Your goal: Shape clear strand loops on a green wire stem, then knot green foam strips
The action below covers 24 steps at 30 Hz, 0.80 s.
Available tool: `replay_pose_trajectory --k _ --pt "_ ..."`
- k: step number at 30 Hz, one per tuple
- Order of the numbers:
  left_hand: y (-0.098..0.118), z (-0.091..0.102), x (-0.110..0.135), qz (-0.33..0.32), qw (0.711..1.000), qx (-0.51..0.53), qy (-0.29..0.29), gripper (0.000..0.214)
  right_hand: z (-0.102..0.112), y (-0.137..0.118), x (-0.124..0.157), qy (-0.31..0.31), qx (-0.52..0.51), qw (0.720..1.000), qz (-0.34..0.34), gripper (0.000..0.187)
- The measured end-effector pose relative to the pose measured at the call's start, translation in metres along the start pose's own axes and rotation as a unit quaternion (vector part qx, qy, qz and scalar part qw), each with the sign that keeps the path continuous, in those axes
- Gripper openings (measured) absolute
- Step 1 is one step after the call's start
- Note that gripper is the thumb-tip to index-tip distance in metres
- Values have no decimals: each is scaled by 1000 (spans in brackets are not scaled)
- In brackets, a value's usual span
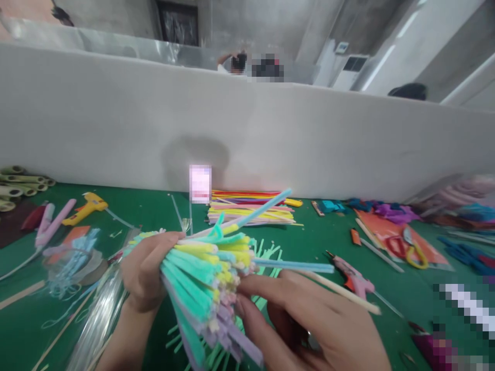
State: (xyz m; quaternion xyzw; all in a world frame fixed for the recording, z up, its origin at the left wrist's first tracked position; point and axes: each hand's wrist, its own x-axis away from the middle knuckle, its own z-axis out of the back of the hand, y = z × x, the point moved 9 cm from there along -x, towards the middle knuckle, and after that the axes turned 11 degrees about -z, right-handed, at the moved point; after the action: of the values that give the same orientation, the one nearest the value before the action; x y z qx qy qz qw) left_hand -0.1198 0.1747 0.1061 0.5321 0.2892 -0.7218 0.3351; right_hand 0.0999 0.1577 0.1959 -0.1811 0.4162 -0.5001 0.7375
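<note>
My left hand (145, 270) grips a thick bundle of pastel pipe cleaners (203, 281), mint, yellow, lilac and blue, fanned out toward the right. My right hand (309, 324) comes in from the lower right, its fingertips touching the bundle's ends. A thin wooden stick (340, 291) lies across the right hand's fingers, and a light blue pipe cleaner (294, 266) pokes out just above them. A second blue one (266, 206) rises from the bundle toward the back.
On the green table (309, 242) lie a stack of coloured pipe cleaners (249, 208), a yellow glue gun (87, 206), a pink glue gun (353, 278), red and yellow scissors (406, 250), felt scraps (382, 211) and clear plastic bags (100, 309). A white partition (247, 134) closes the back.
</note>
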Motion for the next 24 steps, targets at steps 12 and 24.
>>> replay_pose_trajectory --k 12,24 --pt "11 2 -12 -42 999 17 -3 33 3 1 0 4 -2 1000 -6 13" --pt "13 -3 -13 -26 999 27 -26 39 9 4 0 37 -9 999 -36 10"
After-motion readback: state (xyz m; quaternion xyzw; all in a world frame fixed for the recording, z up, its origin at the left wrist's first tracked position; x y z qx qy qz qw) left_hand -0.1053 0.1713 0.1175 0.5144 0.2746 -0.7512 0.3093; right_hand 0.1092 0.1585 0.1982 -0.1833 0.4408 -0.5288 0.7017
